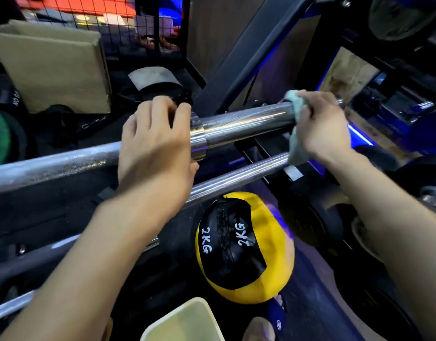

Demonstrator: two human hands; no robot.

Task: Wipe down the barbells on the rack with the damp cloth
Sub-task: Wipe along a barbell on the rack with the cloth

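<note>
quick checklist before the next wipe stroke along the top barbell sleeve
1. Cloth on the bar: ok, it is wrapped over the chrome sleeve of the top barbell near its far end.
2. Right hand gripping the cloth: ok, fingers curl round cloth and sleeve.
3. Bar steadied: ok, the left hand curls over the shaft beside the collar.
4. Stroke path between the hands: ok, bare chrome, nothing on it.
5. Cloth clear of the lower barbell: cannot tell, its hanging tail reaches down to that bar.
6. Cloth damp enough: cannot tell.
</note>
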